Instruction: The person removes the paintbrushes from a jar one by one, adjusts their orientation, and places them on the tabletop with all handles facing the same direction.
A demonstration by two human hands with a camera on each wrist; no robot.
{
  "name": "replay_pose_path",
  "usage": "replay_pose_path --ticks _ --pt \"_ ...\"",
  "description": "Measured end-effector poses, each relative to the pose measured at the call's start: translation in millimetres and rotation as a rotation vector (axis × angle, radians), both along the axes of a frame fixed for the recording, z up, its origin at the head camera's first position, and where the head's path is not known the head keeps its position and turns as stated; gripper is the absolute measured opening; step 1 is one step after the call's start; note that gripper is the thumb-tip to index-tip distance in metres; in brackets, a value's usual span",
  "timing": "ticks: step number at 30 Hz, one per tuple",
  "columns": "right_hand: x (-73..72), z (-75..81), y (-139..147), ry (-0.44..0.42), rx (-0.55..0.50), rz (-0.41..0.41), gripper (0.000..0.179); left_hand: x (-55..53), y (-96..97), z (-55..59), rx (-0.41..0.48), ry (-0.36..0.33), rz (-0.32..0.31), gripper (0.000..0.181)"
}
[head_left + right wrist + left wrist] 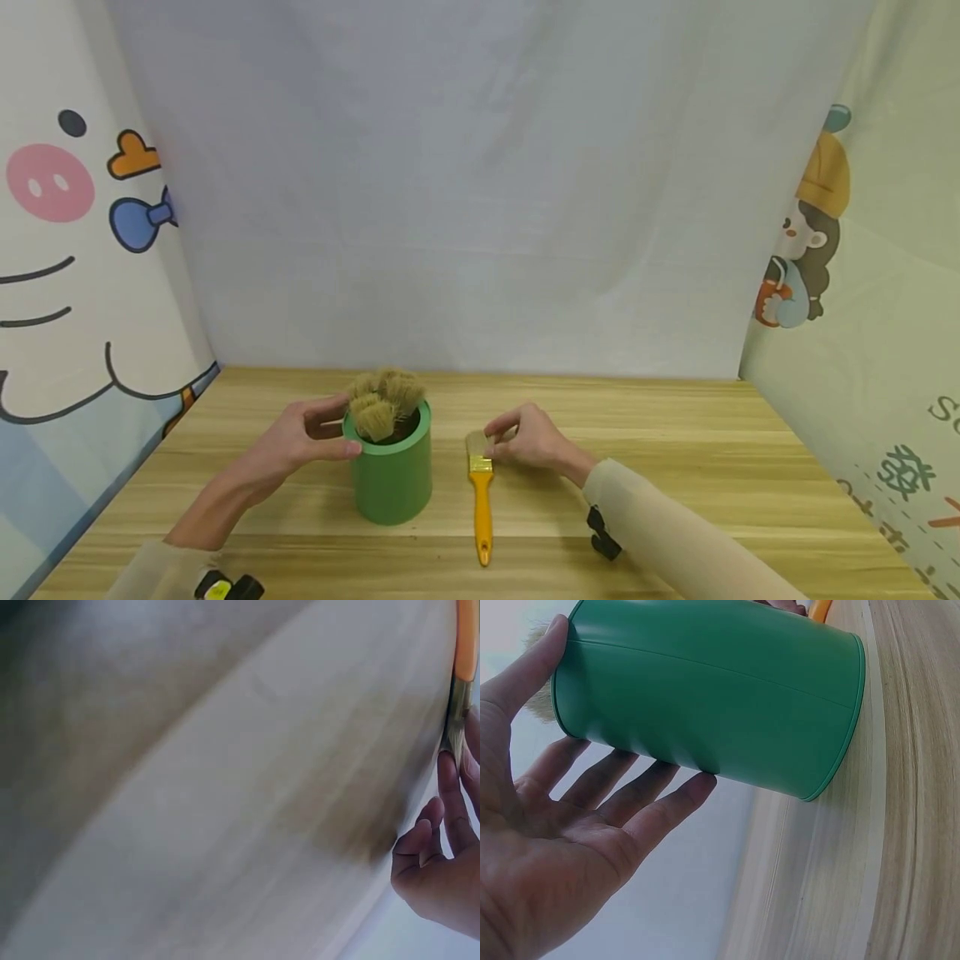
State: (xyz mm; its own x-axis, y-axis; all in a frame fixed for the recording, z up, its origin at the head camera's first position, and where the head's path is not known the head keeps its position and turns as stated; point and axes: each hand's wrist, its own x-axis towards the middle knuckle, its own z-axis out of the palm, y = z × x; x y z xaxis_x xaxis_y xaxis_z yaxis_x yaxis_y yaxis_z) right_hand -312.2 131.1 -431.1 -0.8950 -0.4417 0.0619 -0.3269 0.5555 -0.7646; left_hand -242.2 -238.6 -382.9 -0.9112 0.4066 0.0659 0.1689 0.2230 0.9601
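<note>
A green cylindrical pot [393, 483] stands upright on the table, with several tan brush heads [377, 414] showing bristles up above its rim. My left hand [302, 440] holds the pot from the left, its thumb at the rim; in the left wrist view the fingers [671, 810] spread along the pot's side [705, 690]. Right of the pot lies a paintbrush [482, 508] with an orange-yellow handle pointing toward me. Its bristle end is pinched by my right hand [528, 439]. The right wrist view shows the fingertips [448, 769] at the bristles, below the metal band [458, 701].
The wood-grain table [645, 467] reaches back to a plain pale curtain [480, 208]. Cloths with printed cartoon figures hang at the left [67, 292] and right [885, 333]. Dark straps [602, 533] sit on both sleeves.
</note>
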Motion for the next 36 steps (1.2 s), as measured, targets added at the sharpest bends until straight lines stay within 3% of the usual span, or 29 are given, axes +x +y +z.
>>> replay_pose_path --ticks 25,29,36 --pt "2.6 2.6 8 0.038 0.028 -0.005 0.028 1.4 1.2 -0.6 -0.002 0.002 0.003 0.096" --pt "4.2 9.1 12 0.037 0.029 -0.027 0.027 1.5 0.4 -1.5 -0.002 0.011 0.002 0.095" --pt "6.2 30.0 18 0.039 -0.068 -0.008 0.027 1.1 0.2 -0.6 -0.008 0.012 0.007 0.095"
